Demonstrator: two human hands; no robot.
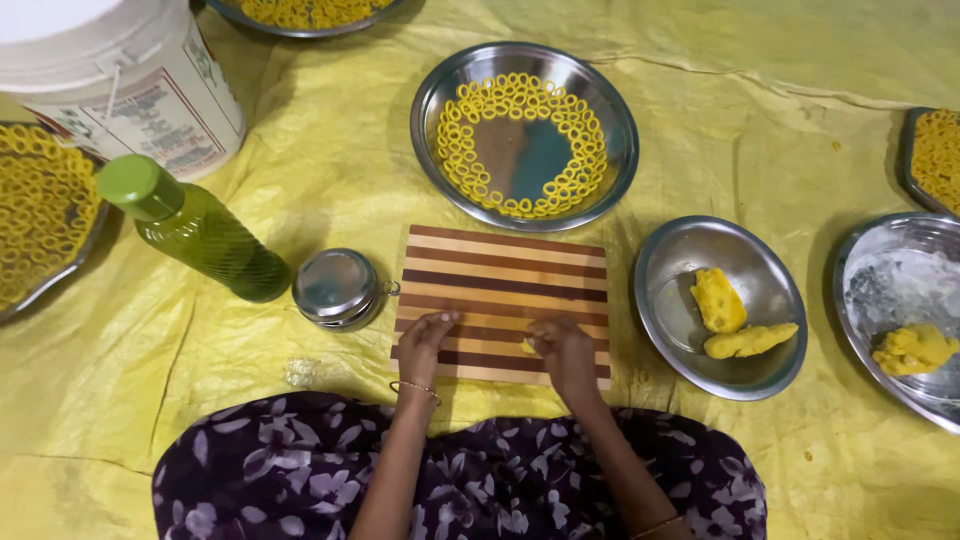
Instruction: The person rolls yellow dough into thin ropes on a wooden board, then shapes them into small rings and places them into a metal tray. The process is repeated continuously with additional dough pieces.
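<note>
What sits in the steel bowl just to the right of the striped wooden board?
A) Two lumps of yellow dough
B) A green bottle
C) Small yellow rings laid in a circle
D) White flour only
A: the bowl right of the striped board holds two lumps of yellow dough, while the little rings lie in the plate above the board.

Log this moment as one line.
left hand on striped board | right hand pinching yellow dough bit | ring plate behind
</note>
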